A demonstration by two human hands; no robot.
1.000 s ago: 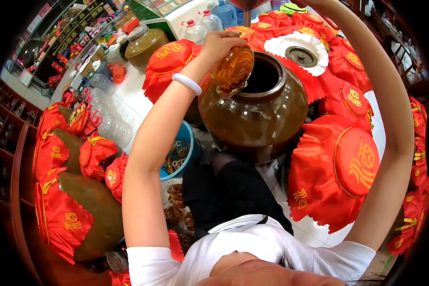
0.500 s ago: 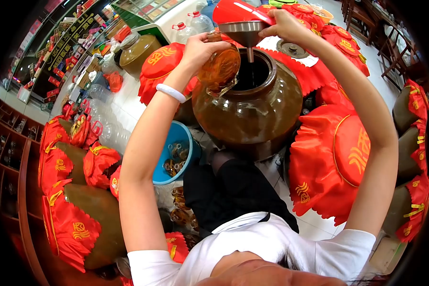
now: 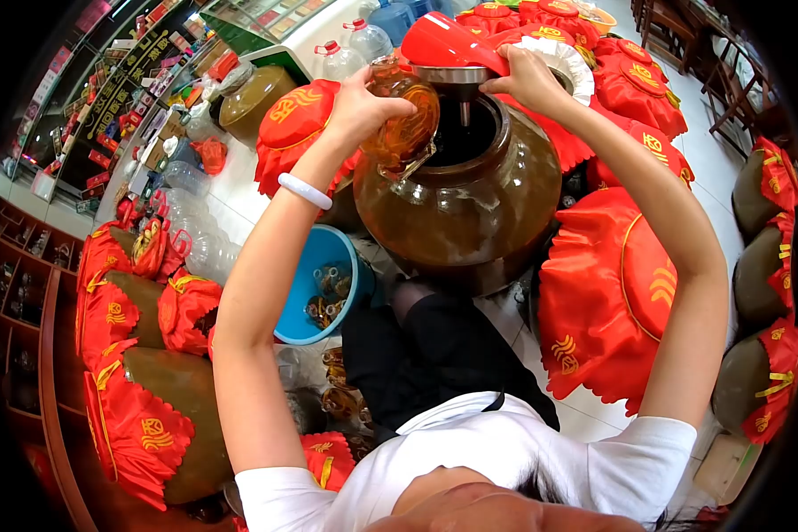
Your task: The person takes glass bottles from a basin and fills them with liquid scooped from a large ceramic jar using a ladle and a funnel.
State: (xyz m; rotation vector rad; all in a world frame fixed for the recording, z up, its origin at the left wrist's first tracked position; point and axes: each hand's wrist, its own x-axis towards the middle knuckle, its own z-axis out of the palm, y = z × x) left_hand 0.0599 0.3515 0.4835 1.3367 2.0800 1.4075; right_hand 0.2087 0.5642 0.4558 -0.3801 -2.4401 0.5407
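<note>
In the head view, my left hand (image 3: pixel 363 113) is closed on a clear glass bottle (image 3: pixel 402 117) of amber liquid, which leans beside the jar's left rim. My right hand (image 3: pixel 530 82) grips the edge of a funnel (image 3: pixel 448 46) with a red upper part and a metal lower part. The metal spout (image 3: pixel 465 113) hangs over the dark open mouth of a big brown glazed jar (image 3: pixel 470 217). What is inside the jar and the funnel cannot be seen.
Red-cloth-covered jars (image 3: pixel 598 284) crowd both sides. A blue basin (image 3: pixel 315 328) holding small glass bottles stands near my left leg, with more amber bottles (image 3: pixel 339 390) on the floor. Plastic jugs (image 3: pixel 368 40) stand behind, and wooden chairs (image 3: pixel 727 93) at back right.
My left hand and the bottle have shifted slightly left and down. The funnel has tipped a little, and less of its metal cone shows above the jar.
</note>
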